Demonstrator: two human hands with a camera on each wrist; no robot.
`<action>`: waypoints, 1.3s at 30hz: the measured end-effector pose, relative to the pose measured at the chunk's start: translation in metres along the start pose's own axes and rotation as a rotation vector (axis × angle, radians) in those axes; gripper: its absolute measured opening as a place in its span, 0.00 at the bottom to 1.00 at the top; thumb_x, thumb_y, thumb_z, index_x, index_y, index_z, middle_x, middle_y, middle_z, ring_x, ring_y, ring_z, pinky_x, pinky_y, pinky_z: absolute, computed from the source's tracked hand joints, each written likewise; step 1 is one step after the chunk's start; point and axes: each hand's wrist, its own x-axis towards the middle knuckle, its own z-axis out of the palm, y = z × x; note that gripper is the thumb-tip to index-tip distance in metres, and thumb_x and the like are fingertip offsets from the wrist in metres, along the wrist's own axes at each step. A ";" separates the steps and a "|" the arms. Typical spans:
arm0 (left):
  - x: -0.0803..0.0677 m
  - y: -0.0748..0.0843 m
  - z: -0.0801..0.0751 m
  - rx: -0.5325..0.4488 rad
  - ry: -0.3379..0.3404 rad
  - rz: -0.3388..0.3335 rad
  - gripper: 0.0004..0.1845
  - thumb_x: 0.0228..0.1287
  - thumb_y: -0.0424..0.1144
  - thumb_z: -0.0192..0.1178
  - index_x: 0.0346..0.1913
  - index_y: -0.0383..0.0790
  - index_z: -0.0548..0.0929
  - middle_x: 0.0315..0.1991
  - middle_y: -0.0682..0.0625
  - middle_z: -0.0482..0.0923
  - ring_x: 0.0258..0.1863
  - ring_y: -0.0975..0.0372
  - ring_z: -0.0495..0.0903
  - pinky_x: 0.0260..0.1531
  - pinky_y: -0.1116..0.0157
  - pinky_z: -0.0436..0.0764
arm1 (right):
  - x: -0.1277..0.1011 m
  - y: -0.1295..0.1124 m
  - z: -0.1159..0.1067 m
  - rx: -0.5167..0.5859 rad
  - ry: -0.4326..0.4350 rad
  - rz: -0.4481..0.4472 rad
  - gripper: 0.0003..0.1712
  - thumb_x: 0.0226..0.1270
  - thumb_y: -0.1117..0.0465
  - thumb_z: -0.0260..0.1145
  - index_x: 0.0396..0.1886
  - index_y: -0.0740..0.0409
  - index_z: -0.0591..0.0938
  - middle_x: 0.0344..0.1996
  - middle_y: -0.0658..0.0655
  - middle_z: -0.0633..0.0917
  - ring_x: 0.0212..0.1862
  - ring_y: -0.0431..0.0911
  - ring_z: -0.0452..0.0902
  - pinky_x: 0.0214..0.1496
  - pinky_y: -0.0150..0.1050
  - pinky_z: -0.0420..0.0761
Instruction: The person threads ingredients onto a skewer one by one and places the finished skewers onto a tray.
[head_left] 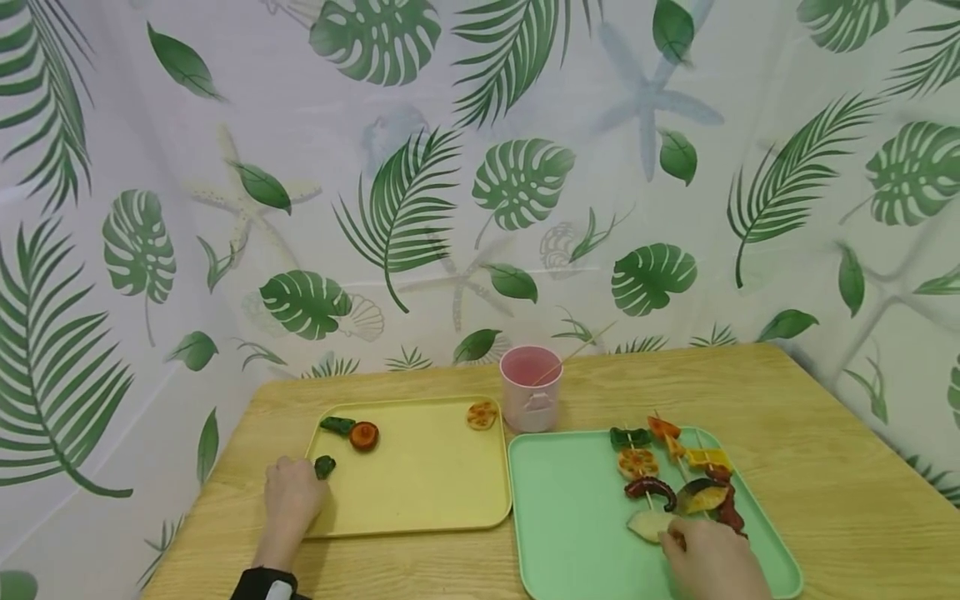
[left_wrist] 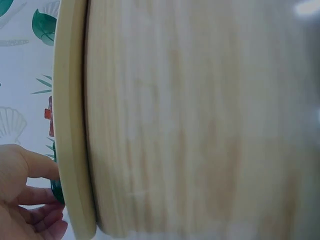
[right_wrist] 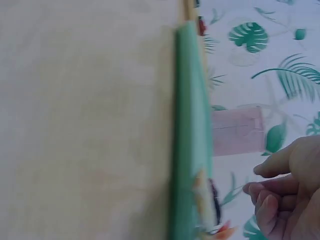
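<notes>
Looking down from the head view, a green veggie piece (head_left: 325,467) is pinched by the left hand (head_left: 291,498) at the yellow tray (head_left: 420,500) edge. The right hand (head_left: 712,560) sits curled beside the skewers (head_left: 675,479), which run away from it up the green tray (head_left: 577,517). On the left wrist view, that green piece is seen tucked between curled fingers (left_wrist: 35,167). On the right wrist view, fingers (right_wrist: 272,192) are bent, gripping nothing visible.

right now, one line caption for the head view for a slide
Left hand pinches a green piece at the yellow tray; right hand reaches skewered food on the green tray.

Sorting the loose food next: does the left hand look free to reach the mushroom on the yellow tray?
Probably yes: the left hand rests at the yellow tray edge and the mushroom lies close, nothing between except a small green piece.
</notes>
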 end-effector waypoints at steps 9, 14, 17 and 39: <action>-0.015 0.032 -0.014 -0.297 -0.033 0.118 0.11 0.56 0.34 0.62 0.35 0.25 0.81 0.29 0.42 0.80 0.26 0.56 0.77 0.25 0.59 0.76 | 0.060 -0.032 -0.041 0.342 0.223 -0.114 0.17 0.70 0.59 0.55 0.47 0.69 0.80 0.23 0.60 0.81 0.18 0.42 0.68 0.20 0.34 0.69; -0.030 0.053 -0.014 -0.427 -0.005 0.182 0.10 0.54 0.34 0.64 0.35 0.28 0.83 0.27 0.48 0.78 0.25 0.62 0.75 0.21 0.66 0.74 | 0.117 -0.050 -0.043 0.540 0.269 -0.077 0.24 0.68 0.56 0.58 0.53 0.72 0.76 0.39 0.67 0.82 0.31 0.48 0.80 0.31 0.36 0.81; -0.039 0.061 -0.012 -0.483 -0.018 0.189 0.12 0.54 0.36 0.65 0.37 0.29 0.83 0.28 0.50 0.77 0.27 0.63 0.73 0.23 0.67 0.74 | 0.143 -0.060 -0.042 0.585 0.304 -0.054 0.26 0.67 0.55 0.59 0.55 0.74 0.74 0.43 0.70 0.80 0.34 0.53 0.80 0.34 0.38 0.81; -0.051 0.074 0.000 -0.547 -0.127 0.197 0.14 0.57 0.39 0.65 0.40 0.30 0.81 0.31 0.50 0.76 0.29 0.62 0.72 0.25 0.66 0.74 | 0.156 -0.080 -0.039 0.683 0.545 -0.092 0.15 0.70 0.60 0.55 0.34 0.70 0.81 0.31 0.67 0.82 0.27 0.39 0.76 0.28 0.21 0.74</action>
